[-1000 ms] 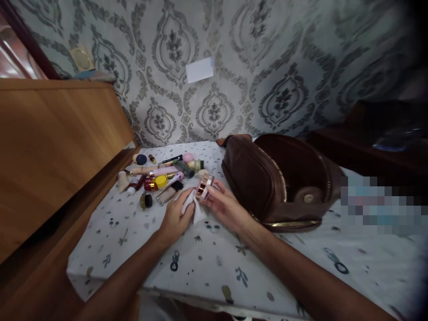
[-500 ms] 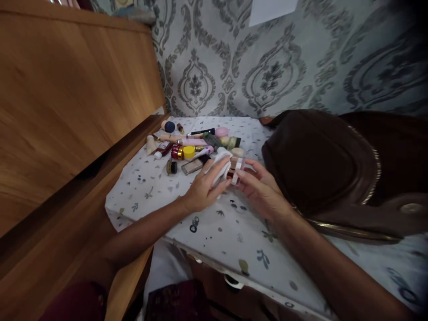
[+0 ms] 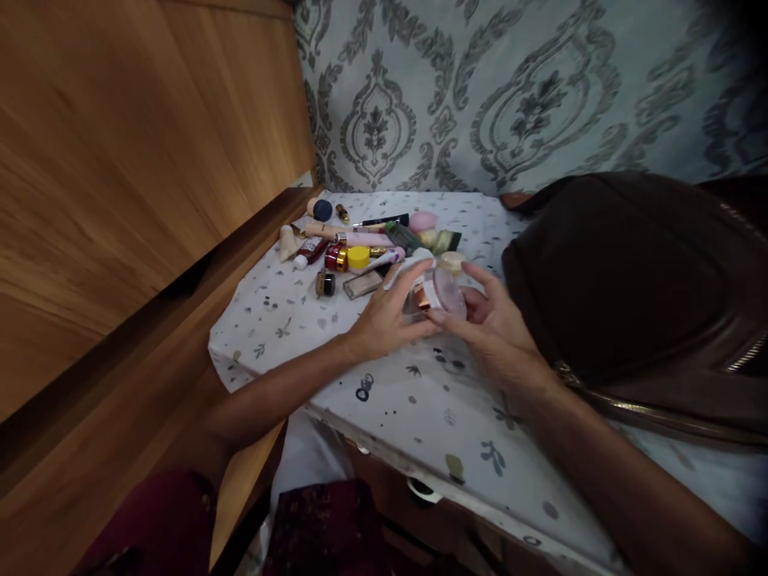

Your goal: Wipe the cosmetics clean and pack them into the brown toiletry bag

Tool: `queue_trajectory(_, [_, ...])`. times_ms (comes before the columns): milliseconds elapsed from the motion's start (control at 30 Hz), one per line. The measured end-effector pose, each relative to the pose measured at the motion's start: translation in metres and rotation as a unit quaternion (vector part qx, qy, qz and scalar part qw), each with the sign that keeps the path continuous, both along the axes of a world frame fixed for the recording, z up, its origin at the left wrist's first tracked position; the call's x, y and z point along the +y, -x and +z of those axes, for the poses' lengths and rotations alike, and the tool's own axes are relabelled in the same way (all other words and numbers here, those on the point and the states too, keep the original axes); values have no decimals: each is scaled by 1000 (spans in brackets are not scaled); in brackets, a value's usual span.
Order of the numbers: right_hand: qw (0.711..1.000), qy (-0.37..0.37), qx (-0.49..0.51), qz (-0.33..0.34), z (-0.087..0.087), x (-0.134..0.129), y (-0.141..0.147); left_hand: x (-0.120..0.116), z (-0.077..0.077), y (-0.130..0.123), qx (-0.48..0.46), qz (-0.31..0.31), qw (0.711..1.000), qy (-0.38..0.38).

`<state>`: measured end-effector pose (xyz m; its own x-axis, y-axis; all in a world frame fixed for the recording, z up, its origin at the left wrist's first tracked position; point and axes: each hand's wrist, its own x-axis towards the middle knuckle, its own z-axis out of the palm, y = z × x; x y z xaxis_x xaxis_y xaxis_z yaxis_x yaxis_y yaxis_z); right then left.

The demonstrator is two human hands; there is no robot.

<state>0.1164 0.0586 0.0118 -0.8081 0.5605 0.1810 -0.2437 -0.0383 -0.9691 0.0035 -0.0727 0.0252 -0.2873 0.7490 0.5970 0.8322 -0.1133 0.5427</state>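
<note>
As I watch through the head camera, the table [image 3: 420, 432] spreads under everything, with the brown bag [image 3: 618, 280] at three o'clock from the hands and small bottles and tubes [image 3: 363, 239] toward eleven. I have the right hand [image 3: 501, 336] gripping the jar [image 3: 447, 293], thumb along its six o'clock edge, fingers at three; the left hand [image 3: 381, 324] clasps the white cloth [image 3: 414, 260] at its nine-to-eleven side. Over the table, the squat jar is tipped sideways, axis running nine to three, round clear end toward the right palm.
</note>
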Motion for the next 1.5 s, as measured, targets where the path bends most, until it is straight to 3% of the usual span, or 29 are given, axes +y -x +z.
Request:
queue_trajectory(133, [999, -8, 18, -34, 2, 2, 1, -1, 3, -1, -17, 1, 1000, 0])
queue_trajectory(333, [999, -12, 9, -31, 13, 0, -2, -3, 4, -3, -28, 1, 999, -16])
queue_trajectory(500, [995, -87, -10, -47, 8, 0, -1, -4, 3, -3, -5, 9, 1000, -19])
queue_trajectory(667, [972, -203, -9, -120, 4, 1, -2, -4, -3, -4, 29, 12, 1000, -4])
queue_trajectory(800, [939, -303, -29, -157, 5, 3, -4, -6, -8, -6, 70, -16, 997, 2])
queue_trajectory(967, [933, -320, -43, -159, 4, 3, -6, -9, -6, -11, 100, -54, 994, -8])
queue_trajectory(1133, [931, -347, -36, -112, 2, -3, -6, -7, 4, -19, 156, -113, 981, -20])
queue_trajectory(1267, [923, -365, -67, -103, 2, -7, -5, -4, 1, -18, 118, -56, 991, 15])
queue_trajectory(1500, [933, -343, -33, -109, -1, -5, -6, 3, -6, -9, -44, 45, 996, 62])
